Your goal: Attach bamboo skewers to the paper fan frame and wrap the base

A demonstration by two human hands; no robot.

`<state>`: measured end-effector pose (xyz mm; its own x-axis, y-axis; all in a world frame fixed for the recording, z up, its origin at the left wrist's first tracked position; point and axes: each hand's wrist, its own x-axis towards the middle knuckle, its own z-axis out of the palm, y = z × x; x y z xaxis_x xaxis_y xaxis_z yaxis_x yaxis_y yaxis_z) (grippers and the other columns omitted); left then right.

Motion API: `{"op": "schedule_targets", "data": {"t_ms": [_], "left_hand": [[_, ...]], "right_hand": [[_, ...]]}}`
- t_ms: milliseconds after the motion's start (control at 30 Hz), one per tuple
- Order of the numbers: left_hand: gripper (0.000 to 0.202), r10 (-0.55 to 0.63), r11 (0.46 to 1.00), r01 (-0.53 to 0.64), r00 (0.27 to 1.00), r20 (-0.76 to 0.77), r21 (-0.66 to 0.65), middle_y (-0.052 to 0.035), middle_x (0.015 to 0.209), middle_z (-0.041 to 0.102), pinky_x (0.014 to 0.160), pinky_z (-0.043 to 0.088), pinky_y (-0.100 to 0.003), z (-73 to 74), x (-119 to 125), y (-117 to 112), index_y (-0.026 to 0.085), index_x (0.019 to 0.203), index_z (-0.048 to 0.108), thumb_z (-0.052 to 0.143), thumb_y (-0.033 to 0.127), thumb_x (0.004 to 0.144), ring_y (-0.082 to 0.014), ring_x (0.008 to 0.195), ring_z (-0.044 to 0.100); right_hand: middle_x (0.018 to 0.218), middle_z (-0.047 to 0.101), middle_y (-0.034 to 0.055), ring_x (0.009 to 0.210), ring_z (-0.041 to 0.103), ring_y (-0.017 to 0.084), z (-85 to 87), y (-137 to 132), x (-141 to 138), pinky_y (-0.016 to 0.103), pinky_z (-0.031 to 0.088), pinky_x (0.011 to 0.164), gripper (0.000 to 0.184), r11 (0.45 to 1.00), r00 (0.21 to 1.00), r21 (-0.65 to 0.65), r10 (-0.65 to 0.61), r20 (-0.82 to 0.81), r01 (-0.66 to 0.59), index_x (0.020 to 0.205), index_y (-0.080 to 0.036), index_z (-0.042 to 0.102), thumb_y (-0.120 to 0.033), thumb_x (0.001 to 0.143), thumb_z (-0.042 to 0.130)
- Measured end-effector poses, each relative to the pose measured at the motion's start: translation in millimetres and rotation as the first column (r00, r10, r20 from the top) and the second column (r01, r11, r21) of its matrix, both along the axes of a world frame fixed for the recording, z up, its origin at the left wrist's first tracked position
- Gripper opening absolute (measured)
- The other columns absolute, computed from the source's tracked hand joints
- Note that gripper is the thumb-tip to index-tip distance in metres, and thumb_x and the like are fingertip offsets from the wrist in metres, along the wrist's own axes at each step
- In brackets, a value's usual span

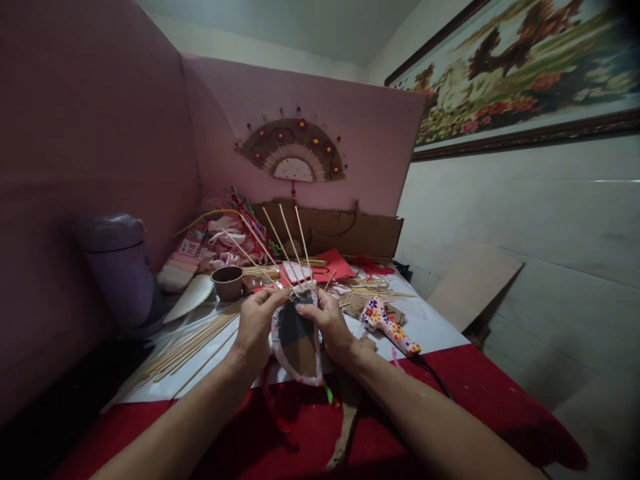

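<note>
A half-round cardboard piece (299, 357) with a white and pink cloth edging is held up in front of me, its curved side to the left. Several thin bamboo sticks (290, 237) fan out from its top edge. My left hand (256, 327) pinches the lower end of a stick at the upper left of the piece; the exact fingertip contact is partly hidden. Closed around the right edge, my right hand (334, 325) presses its thumb on the dark patch of the cardboard. A patterned glue gun (390, 325) lies to the right of that hand.
Loose bamboo sticks (193, 347) lie on the left of the white sheet. Behind them are a brown cup (227, 283), red paper (334, 263) and pink cloth (233, 240). A purple bin (117, 273) stands at left. A finished fan (295, 150) hangs on the pink board.
</note>
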<state>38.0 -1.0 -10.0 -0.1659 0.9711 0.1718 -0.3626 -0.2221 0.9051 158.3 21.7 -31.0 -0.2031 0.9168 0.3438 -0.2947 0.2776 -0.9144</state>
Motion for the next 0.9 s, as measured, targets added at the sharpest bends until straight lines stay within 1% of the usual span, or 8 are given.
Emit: {"op": "schedule_targets", "data": {"t_ms": [100,200,433,633,900], "left_hand": [[0.020,0.038,0.999,-0.038,0.999,-0.038,0.008,0.0003,0.055,0.060,0.054,0.039,-0.023,-0.5,-0.1,1.3,0.013,0.061,0.061,0.073,0.029,0.058,-0.0103,0.050,0.051],[0.021,0.051,0.999,-0.050,0.997,-0.062,0.018,0.0004,0.055,0.060,0.053,0.039,-0.023,-0.7,0.1,2.7,0.013,0.061,0.060,0.074,0.029,0.058,-0.0100,0.050,0.050],[0.020,0.027,0.999,-0.026,0.998,-0.057,0.020,0.0016,0.056,0.059,0.054,0.038,-0.023,-1.8,-1.2,3.5,0.014,0.063,0.059,0.071,0.029,0.060,-0.0098,0.052,0.050],[0.018,0.053,0.998,-0.050,0.994,-0.098,0.039,0.0039,0.056,0.057,0.057,0.037,-0.022,-1.4,-1.0,1.6,0.014,0.063,0.058,0.072,0.021,0.054,-0.0086,0.054,0.048],[0.019,0.035,0.999,-0.032,0.994,-0.104,0.034,0.0037,0.058,0.057,0.058,0.037,-0.023,-0.7,-0.3,1.5,0.014,0.066,0.057,0.071,0.022,0.055,-0.0089,0.055,0.048]], "right_hand": [[0.077,0.063,0.0002,0.068,0.054,0.015,-0.2,0.2,-0.2,0.026,0.043,0.064,0.024,1.000,1.000,0.000,0.014,-0.011,-0.014,0.086,-0.017,0.061,-0.022,0.063,0.063],[0.077,0.062,0.0003,0.068,0.054,0.015,-0.4,1.2,-0.4,0.026,0.044,0.064,0.025,1.000,1.000,-0.004,0.022,-0.020,-0.022,0.086,-0.017,0.061,-0.022,0.062,0.064],[0.079,0.063,0.0009,0.071,0.055,0.016,-0.6,2.3,-0.2,0.028,0.044,0.067,0.025,1.000,1.000,0.010,0.007,-0.025,-0.006,0.086,-0.017,0.061,-0.023,0.062,0.064],[0.079,0.064,0.0010,0.071,0.056,0.016,-2.1,4.2,0.3,0.028,0.044,0.067,0.023,0.999,1.000,0.034,-0.008,-0.015,0.008,0.086,-0.017,0.061,-0.023,0.063,0.063],[0.078,0.063,0.0009,0.070,0.055,0.016,-1.0,2.3,0.1,0.028,0.044,0.066,0.024,0.999,1.000,0.029,-0.016,-0.018,0.016,0.086,-0.017,0.061,-0.023,0.063,0.063]]}}
